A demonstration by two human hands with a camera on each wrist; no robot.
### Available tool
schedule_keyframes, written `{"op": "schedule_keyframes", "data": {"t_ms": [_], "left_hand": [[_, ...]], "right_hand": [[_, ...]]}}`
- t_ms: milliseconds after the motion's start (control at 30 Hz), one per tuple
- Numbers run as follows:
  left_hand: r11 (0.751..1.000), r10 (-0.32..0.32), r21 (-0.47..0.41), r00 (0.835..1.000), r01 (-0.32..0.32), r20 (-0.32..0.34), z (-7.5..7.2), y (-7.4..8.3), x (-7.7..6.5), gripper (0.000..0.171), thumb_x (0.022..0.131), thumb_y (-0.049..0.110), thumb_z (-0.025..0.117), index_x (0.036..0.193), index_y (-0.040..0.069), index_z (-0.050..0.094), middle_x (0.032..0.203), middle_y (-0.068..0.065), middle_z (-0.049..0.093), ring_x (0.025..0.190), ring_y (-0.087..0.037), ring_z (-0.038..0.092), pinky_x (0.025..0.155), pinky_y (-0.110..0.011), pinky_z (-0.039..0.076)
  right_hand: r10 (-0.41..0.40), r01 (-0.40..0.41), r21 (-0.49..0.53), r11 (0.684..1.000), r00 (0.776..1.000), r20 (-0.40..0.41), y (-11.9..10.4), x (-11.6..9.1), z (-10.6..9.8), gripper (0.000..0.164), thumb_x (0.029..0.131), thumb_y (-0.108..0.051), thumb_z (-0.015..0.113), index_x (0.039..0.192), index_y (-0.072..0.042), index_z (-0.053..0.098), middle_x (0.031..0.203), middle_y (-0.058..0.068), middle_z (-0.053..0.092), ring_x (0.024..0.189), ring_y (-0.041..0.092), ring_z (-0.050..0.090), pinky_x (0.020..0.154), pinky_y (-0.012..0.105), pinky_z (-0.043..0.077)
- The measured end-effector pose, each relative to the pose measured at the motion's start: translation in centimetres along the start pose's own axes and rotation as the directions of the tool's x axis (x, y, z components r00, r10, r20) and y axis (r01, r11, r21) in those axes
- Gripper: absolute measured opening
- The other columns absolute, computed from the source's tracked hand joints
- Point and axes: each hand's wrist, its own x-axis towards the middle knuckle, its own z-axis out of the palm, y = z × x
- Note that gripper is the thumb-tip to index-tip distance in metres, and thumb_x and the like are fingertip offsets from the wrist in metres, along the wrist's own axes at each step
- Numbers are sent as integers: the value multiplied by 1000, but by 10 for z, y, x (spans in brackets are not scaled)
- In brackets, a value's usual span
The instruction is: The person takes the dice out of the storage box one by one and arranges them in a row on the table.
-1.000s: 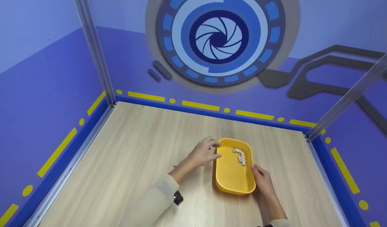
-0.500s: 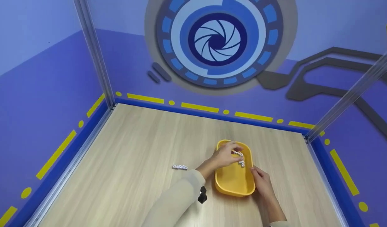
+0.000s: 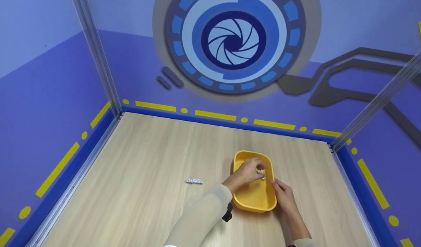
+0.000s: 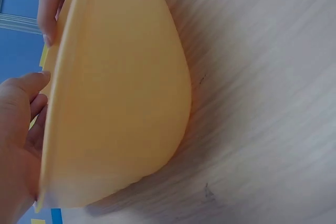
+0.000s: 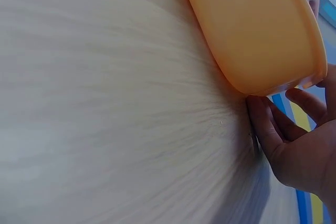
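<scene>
A yellow plastic bin (image 3: 255, 197) stands at the right of the wooden table. My left hand (image 3: 247, 171) reaches inside it, thumb and fingers around several small white dice (image 3: 261, 171); whether it pinches any cannot be told, and the hand hides part of them. My right hand (image 3: 287, 198) grips the bin's right side. The right wrist view shows the right hand's fingers (image 5: 265, 124) at the bin's lower edge and its thumb near the rim. A short row of white dice (image 3: 194, 181) lies on the table left of the bin.
The wooden table (image 3: 145, 192) is bounded by blue-purple walls (image 3: 135, 75) with yellow dashes along their base. Metal posts (image 3: 99, 58) stand at the corners. Both forearms reach in from the front edge.
My left hand has moved right from beside the bin's left rim to the dice inside. The dice row on the table has come into view from behind the arm. My right hand stays put.
</scene>
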Motion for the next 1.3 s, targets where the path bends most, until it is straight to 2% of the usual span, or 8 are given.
{"op": "schedule_keyframes", "data": {"t_ms": [133,233,367,600,733,900,1167,1300], "left_hand": [[999,-45,-4,999,45,18,7,0,1,26,86,23,79,108,14,71,99,6,63,88,-6,59,76,-15,47],[998,-52,22,998,51,26,11,-3,-1,27,84,25,80,107,13,71,97,4,65,83,-4,54,76,-16,46],[996,-64,69,998,64,3,17,-5,-4,24,82,23,81,102,13,72,92,6,64,82,-3,53,77,-17,45],[993,-71,100,997,70,3,26,-4,-4,14,84,23,80,95,17,74,90,8,63,81,-3,52,75,-17,45],[991,-89,99,996,87,15,26,-4,-4,10,84,23,79,93,18,76,89,10,61,81,-4,51,74,-19,44],[990,-99,105,995,96,30,25,-6,-5,14,84,24,79,97,18,76,91,9,61,84,-4,50,76,-20,44],[984,-82,160,996,75,36,26,-6,-4,15,86,28,77,100,21,76,90,13,58,85,-4,50,77,-20,45],[983,-80,171,996,71,47,26,-7,-5,15,86,28,78,100,22,75,89,13,59,83,-3,51,74,-18,45]], "right_hand": [[-9,9,6,1000,1000,-12,0,-1,1,55,103,-44,49,149,-15,45,138,13,56,108,26,59,84,31,54],[-23,24,22,999,1000,-15,1,-2,4,53,103,-43,50,148,-15,47,135,13,59,106,27,61,83,32,55],[-26,26,26,999,999,-20,2,-2,7,53,102,-44,51,147,-15,49,133,13,61,107,26,63,82,32,55],[-30,31,26,999,999,-44,5,-4,3,52,102,-43,52,145,-14,50,129,15,62,103,27,63,79,33,56],[-38,40,42,998,998,-42,4,-4,2,53,102,-42,52,146,-12,49,130,16,61,105,27,63,80,33,56],[-66,67,39,997,997,-38,3,-4,3,53,102,-41,52,145,-11,50,129,17,62,106,28,64,81,34,56],[-82,84,42,996,995,-50,3,-6,3,53,101,-42,54,143,-10,53,127,19,63,105,29,64,81,32,55],[-70,71,23,997,996,-50,3,-5,4,54,101,-42,54,144,-10,51,132,17,61,109,27,63,82,31,55]]}}
